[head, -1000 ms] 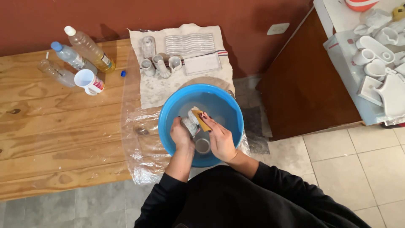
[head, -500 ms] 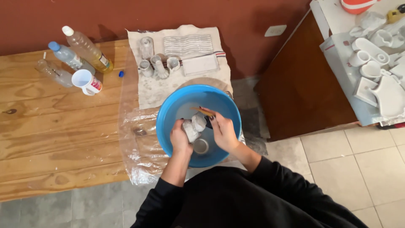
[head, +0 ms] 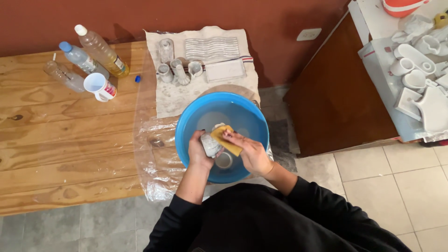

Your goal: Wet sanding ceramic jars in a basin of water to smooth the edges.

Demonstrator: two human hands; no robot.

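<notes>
Over a blue basin [head: 254, 120] of water, my left hand [head: 198, 150] grips a small grey-white ceramic piece [head: 210, 144]. My right hand [head: 249, 151] presses a yellow sponge [head: 226, 138] against that piece. A small round cup [head: 224, 160] lies in the water just below both hands. The basin stands on a clear plastic sheet [head: 154, 158] at the right end of a wooden table [head: 60, 140].
Behind the basin a white cloth [head: 170, 98] carries several small ceramic pieces and two flat moulded slabs. Three plastic bottles [head: 98, 46] and a white mug [head: 99, 87] stand at the table's back left. A brown cabinet [head: 336, 102] with more white ceramic ware [head: 420, 79] stands right.
My hands have lifted slightly within the basin and the sponge has shifted over the top of the piece. The camera view has drifted a little.
</notes>
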